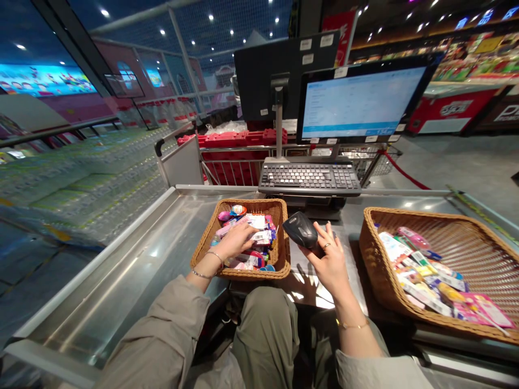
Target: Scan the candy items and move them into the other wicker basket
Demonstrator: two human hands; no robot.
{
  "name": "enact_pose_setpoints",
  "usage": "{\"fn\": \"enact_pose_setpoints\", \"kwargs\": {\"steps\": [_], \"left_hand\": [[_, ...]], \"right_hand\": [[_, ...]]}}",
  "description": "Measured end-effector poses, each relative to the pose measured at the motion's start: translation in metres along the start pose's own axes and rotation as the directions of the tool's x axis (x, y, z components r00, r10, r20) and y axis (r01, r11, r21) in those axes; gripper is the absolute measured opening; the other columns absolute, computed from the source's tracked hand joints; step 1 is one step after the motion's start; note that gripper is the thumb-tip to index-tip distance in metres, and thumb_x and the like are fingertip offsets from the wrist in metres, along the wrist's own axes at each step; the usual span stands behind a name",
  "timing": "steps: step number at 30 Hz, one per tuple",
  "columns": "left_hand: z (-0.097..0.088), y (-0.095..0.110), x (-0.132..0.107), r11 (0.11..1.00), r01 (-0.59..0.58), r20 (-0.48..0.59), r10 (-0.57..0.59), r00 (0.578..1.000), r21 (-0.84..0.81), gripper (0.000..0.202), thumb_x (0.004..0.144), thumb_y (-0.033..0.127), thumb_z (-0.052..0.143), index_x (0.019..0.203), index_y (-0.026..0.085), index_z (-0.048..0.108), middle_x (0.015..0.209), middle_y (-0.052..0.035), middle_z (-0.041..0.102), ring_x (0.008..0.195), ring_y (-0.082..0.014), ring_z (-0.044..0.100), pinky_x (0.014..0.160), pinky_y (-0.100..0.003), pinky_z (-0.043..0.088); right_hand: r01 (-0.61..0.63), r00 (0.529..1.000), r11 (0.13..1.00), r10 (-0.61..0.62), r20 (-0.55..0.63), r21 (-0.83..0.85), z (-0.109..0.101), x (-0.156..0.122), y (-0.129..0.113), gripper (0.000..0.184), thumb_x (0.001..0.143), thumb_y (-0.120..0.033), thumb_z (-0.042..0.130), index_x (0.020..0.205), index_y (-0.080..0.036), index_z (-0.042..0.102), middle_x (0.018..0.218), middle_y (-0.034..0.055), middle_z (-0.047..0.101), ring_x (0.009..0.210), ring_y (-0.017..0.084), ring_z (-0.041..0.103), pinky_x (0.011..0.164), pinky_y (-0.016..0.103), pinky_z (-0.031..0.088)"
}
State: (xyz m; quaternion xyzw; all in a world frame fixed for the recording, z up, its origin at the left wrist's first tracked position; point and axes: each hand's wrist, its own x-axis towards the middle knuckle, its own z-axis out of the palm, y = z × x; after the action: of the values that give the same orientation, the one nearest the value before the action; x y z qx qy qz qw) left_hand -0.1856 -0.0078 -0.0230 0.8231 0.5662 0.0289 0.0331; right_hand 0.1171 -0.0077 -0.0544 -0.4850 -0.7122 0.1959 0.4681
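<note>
Fingers [245,232] of the left hand [235,240], seen from the head camera, are lightly bent and lie close together over the small packets [249,260] in the left basket [281,216]; the fingertips meet a white and blue packet [263,236] near the middle of the heap, though whether they pinch it or only rest on it I cannot tell. To the right, the other hand, the right one [330,256], holds a black scanner [300,229] just beside that basket's rim, its head toward the packets; the thumb lies along the lower side, the fingers are loosely spread behind, and the grip itself is mostly hidden by the hand. Both baskets stand on a metal counter [162,246], the right basket [478,243] also holding mixed packets [433,281]. Beyond the scanner sit a keyboard [312,175] and a lit screen [360,102], tilted in the view
</note>
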Motion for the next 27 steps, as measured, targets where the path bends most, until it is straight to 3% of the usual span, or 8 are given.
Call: {"fn": "enact_pose_setpoints", "kwargs": {"steps": [4,8,11,18,27], "left_hand": [[0.001,0.003,0.001,0.999,-0.018,-0.254,0.009,0.967,-0.031,0.033,0.097,0.028,0.053,0.128,0.021,0.061,0.113,-0.0094,0.066,0.109,-0.0236,0.061,0.098,-0.038,0.048],[-0.004,0.016,0.009,0.997,0.044,-0.505,-0.008,0.863,0.059,0.048,0.096,0.028,0.055,0.143,0.02,0.046,0.113,-0.0093,0.07,0.107,-0.0246,0.064,0.108,-0.048,0.041],[-0.012,0.03,0.019,0.996,0.078,-0.619,-0.042,0.784,0.031,0.062,0.096,0.028,0.058,0.151,0.02,0.032,0.111,-0.0077,0.074,0.106,-0.0236,0.067,0.112,-0.049,0.036],[-0.021,0.061,0.046,0.995,0.06,-0.712,-0.102,0.695,-0.084,0.075,0.094,0.024,0.061,0.155,0.022,0.018,0.114,-0.0065,0.076,0.117,-0.0218,0.066,0.116,-0.047,0.03],[-0.022,0.08,0.076,0.995,0.014,-0.723,-0.083,0.686,-0.101,0.076,0.095,0.026,0.062,0.156,0.023,0.017,0.117,-0.0063,0.075,0.117,-0.0201,0.067,0.119,-0.046,0.025]], "right_hand": [[0.016,1.0,1.0,-0.016,-0.022,0.001,-0.001,-0.001,0.001,0.044,0.088,-0.052,0.06,0.122,-0.025,0.066,0.147,0.0109,0.055,0.15,0.035,0.03,0.116,0.069,0.021],[0.038,0.996,0.999,-0.039,-0.076,-0.011,-0.002,-0.002,0.001,0.042,0.088,-0.05,0.06,0.123,-0.025,0.066,0.146,0.0108,0.056,0.149,0.036,0.031,0.115,0.07,0.022],[0.037,0.993,0.999,-0.04,-0.113,-0.027,-0.004,-0.002,0.0,0.04,0.089,-0.048,0.06,0.121,-0.026,0.067,0.146,0.0102,0.055,0.149,0.036,0.03,0.115,0.071,0.022],[0.02,0.987,0.999,-0.025,-0.16,-0.03,-0.008,-0.003,-0.001,0.042,0.088,-0.048,0.062,0.123,-0.026,0.066,0.148,0.0104,0.054,0.15,0.035,0.03,0.115,0.07,0.021],[0.014,0.981,0.999,-0.021,-0.194,-0.041,-0.011,-0.003,0.001,0.04,0.088,-0.045,0.062,0.123,-0.025,0.066,0.147,0.0113,0.054,0.15,0.034,0.03,0.116,0.069,0.02]]}}
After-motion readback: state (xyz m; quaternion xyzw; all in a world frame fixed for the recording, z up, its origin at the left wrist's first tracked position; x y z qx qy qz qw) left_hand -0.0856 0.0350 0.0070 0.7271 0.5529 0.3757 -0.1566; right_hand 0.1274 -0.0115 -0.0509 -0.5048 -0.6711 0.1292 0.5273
